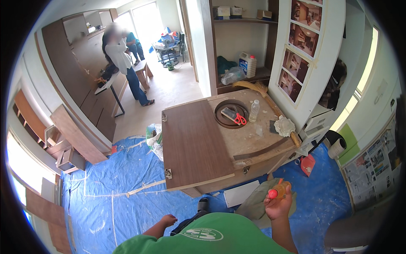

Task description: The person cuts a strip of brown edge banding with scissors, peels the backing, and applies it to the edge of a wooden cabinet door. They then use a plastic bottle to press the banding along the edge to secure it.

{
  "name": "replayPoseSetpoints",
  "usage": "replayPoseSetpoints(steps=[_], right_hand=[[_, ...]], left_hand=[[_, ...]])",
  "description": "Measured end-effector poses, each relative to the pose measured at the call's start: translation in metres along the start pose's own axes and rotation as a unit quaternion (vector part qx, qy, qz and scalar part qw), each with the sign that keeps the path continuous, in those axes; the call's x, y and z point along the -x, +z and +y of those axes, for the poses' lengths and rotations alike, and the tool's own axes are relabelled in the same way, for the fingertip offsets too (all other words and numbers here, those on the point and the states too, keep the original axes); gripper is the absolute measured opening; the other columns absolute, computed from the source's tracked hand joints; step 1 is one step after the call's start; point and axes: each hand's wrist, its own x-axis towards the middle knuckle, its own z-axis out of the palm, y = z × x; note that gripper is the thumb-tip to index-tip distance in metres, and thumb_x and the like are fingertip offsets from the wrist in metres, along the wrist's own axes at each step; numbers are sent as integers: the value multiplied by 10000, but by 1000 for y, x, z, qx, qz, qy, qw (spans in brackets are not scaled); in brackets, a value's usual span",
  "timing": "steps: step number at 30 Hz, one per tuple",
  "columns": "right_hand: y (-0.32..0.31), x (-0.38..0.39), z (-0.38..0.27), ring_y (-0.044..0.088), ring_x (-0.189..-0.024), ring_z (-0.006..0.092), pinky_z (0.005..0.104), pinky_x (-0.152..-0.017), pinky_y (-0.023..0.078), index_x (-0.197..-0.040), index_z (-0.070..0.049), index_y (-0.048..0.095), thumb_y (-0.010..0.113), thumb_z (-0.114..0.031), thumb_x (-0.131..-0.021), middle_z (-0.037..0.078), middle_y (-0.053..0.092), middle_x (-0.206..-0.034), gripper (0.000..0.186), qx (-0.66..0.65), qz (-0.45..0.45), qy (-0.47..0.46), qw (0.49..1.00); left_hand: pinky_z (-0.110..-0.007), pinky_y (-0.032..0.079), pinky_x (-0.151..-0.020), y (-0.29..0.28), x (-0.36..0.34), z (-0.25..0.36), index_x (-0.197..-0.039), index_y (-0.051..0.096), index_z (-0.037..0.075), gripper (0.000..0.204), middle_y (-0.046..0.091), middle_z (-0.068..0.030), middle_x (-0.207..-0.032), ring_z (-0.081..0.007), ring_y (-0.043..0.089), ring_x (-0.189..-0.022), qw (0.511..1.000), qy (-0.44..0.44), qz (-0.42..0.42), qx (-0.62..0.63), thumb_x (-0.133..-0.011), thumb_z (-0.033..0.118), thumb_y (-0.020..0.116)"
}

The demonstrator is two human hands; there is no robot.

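Note:
In my raised right hand [279, 204] is a small clear bottle [282, 191] of amber liquid with a red-orange cap. My fingers wrap round it, and it is tilted with the cap toward the left. My left hand [168, 220] hangs low beside my body, its fingers curled in and nothing seen in them. In front of me stands a wooden cabinet with a brown laminate panel [194, 144] on its top. A coil of brown edging strip [218, 116], red-handled scissors [240, 120] and an upright clear bottle [254, 111] rest on the bare wood.
Blue tarpaulin [97, 211] covers the floor. A white board [241, 194] and greyish cloth [258, 205] lie by the cabinet's near side. A red dustpan [308, 165] is at right. Farther back, a person [122, 59] stands by a bench, with another person behind.

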Motion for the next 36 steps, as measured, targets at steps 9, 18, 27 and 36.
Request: replayPoseSetpoints(steps=[9,18,27,36], right_hand=[[1,2,3,706,-818,255,412,-626,554,-1214,-229,679,628,-575,-999,22,744,-975,411,-15,-1,8,1000],[-1,-2,6,742,-962,239,415,-700,627,-1260,-211,648,624,-501,-1037,14,748,-1103,367,-33,15,-7,999],[7,-24,22,738,-1080,265,404,-833,650,-1293,-130,641,682,-489,-1010,119,741,-1172,458,-46,-11,-45,998],[3,-71,11,717,-1155,317,485,-978,611,-1378,-100,602,738,-340,-986,141,708,-1313,479,17,-17,-124,992]], left_hand=[[-444,605,-799,-3,-9,-7,-1052,793,48,422,791,-140,-938,-318,758,-817,995,67,11,-69,-948,441,679],[-534,567,-807,-24,49,202,-985,701,31,192,727,-245,-933,-467,704,-914,930,315,130,-138,-947,213,655],[-461,491,-1016,-43,-33,435,-1114,731,98,220,686,-117,-1151,-337,619,-1165,766,546,181,-287,-933,206,670],[-427,463,-1041,-16,-106,471,-1240,736,151,313,674,6,-1292,-255,593,-1183,672,658,182,-287,-940,225,681]])
